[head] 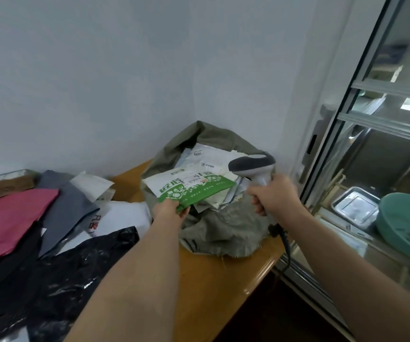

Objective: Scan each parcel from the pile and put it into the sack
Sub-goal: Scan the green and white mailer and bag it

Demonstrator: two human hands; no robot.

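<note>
A grey-green woven sack (223, 228) lies open on the wooden table (213, 280), with several white parcels inside it. My left hand (170, 209) pinches the near corner of a green and white parcel (194, 187) and holds it over the sack's mouth. My right hand (273, 193) grips the handle of a grey barcode scanner (252, 165), whose head sits just right of the parcel. The scanner's black cable (285, 245) hangs down past the table edge. The pile of parcels lies to the left: a pink one (11, 218), a grey one (68, 206), white ones (125, 215) and a black one (51, 280).
A white wall stands behind the table. On the right is a glass door with a metal frame (347, 107); behind it are a green basin (406, 225) and a metal tray (355, 206). A cardboard piece (4, 188) lies at the far left.
</note>
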